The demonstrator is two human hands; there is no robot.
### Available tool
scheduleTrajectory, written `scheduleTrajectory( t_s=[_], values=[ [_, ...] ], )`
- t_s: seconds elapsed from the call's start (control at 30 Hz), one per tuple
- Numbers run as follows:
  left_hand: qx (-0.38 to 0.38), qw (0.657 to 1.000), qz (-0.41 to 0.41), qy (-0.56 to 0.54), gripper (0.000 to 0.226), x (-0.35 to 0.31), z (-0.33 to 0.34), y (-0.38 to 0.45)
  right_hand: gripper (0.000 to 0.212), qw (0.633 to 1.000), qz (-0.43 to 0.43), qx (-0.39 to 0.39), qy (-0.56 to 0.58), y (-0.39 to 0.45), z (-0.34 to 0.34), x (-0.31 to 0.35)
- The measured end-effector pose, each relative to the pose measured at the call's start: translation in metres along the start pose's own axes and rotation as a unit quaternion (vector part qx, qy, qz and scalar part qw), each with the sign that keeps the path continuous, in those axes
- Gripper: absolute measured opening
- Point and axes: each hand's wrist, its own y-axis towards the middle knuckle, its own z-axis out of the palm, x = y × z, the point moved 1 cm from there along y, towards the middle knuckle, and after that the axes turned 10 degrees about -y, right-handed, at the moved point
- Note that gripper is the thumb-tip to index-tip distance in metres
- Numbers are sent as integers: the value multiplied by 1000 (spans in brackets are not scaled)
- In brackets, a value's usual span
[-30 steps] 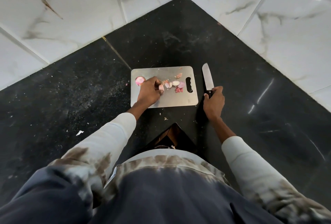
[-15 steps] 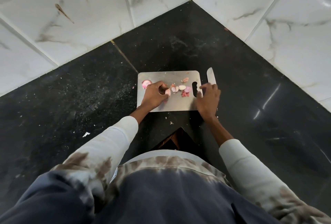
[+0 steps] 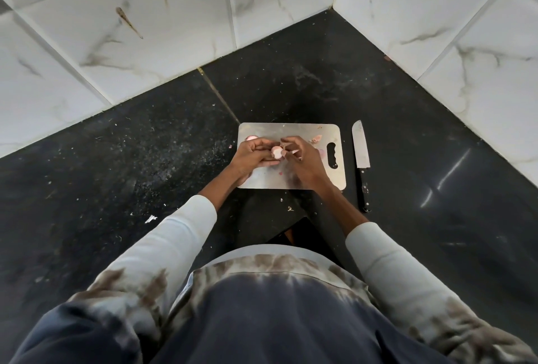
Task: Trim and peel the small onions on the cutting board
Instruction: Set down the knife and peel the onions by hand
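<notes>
Small pale-pink onion (image 3: 276, 152) held above metal cutting board (image 3: 291, 130), partly peeled. Loose pink pieces lie on board: far-left (image 3: 250, 138), far-right (image 3: 316, 138).

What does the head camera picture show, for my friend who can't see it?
Both hands, the left hand and right hand, hold a small pink onion over a metal cutting board on a dark counter. A knife lies on the counter to the board's right.
</notes>
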Motion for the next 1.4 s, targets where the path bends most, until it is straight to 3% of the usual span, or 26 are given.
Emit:
scheduleTrajectory(
  t_s=[0.27, 0.53, 0.77, 0.97, 1.4],
  values=[
    [-6, 998, -6, -56, 32, -4, 0, 4, 19, 997, 50, -44, 27, 14, 4, -3],
    [-48, 995, -6, -88, 34, -5, 11, 6, 15, 995, 48, -68, 49, 19, -3, -8],
    [-78, 991, 15, -107, 20, -9, 28, 4, 13, 992, 27, -78, 97, 19, -12, -9],
    [-104, 991, 3, -81, 27, -15, 40, 6, 15, 992, 38, -91, 84, 16, -9, -9],
    [-73, 993, -23, -94, 24, 0, 40, 3, 12, 989, 66, -109, 74, 12, -19, -14]
  ],
)
